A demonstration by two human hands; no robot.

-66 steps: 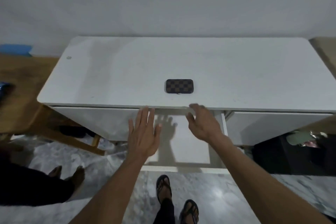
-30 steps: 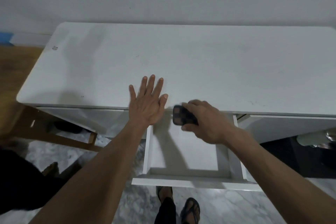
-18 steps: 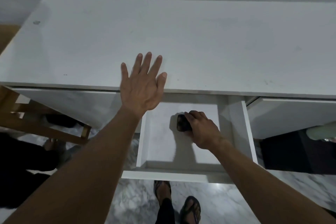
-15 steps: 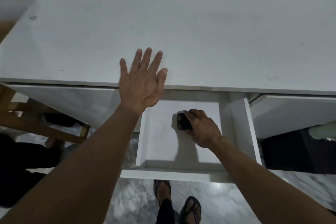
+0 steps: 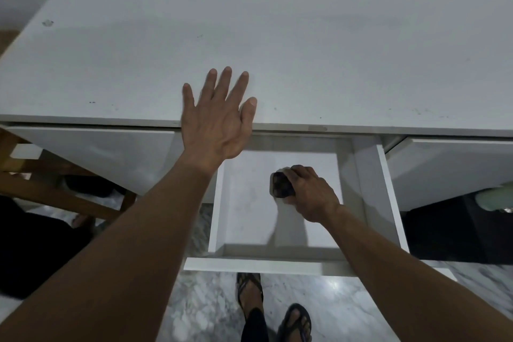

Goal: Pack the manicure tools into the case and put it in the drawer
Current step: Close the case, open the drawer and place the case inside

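Observation:
The dark checkered manicure case [image 5: 281,184] is inside the open white drawer [image 5: 251,265], near the drawer's middle, low over its floor. My right hand [image 5: 311,194] is closed around the case from the right, hiding most of it. My left hand [image 5: 218,119] lies flat with spread fingers on the front edge of the white desk top [image 5: 305,50], just left of the drawer opening, holding nothing. No loose manicure tools are in view.
A closed drawer front [image 5: 94,153] sits left of the open one and another [image 5: 449,169] to the right. A wooden chair frame [image 5: 55,197] stands at the lower left. My sandalled feet [image 5: 273,311] are on the marble floor below the drawer.
My right hand took the case off the desk top and brought it down into the pulled-out drawer. My left hand moved up onto the desk edge and has stayed there.

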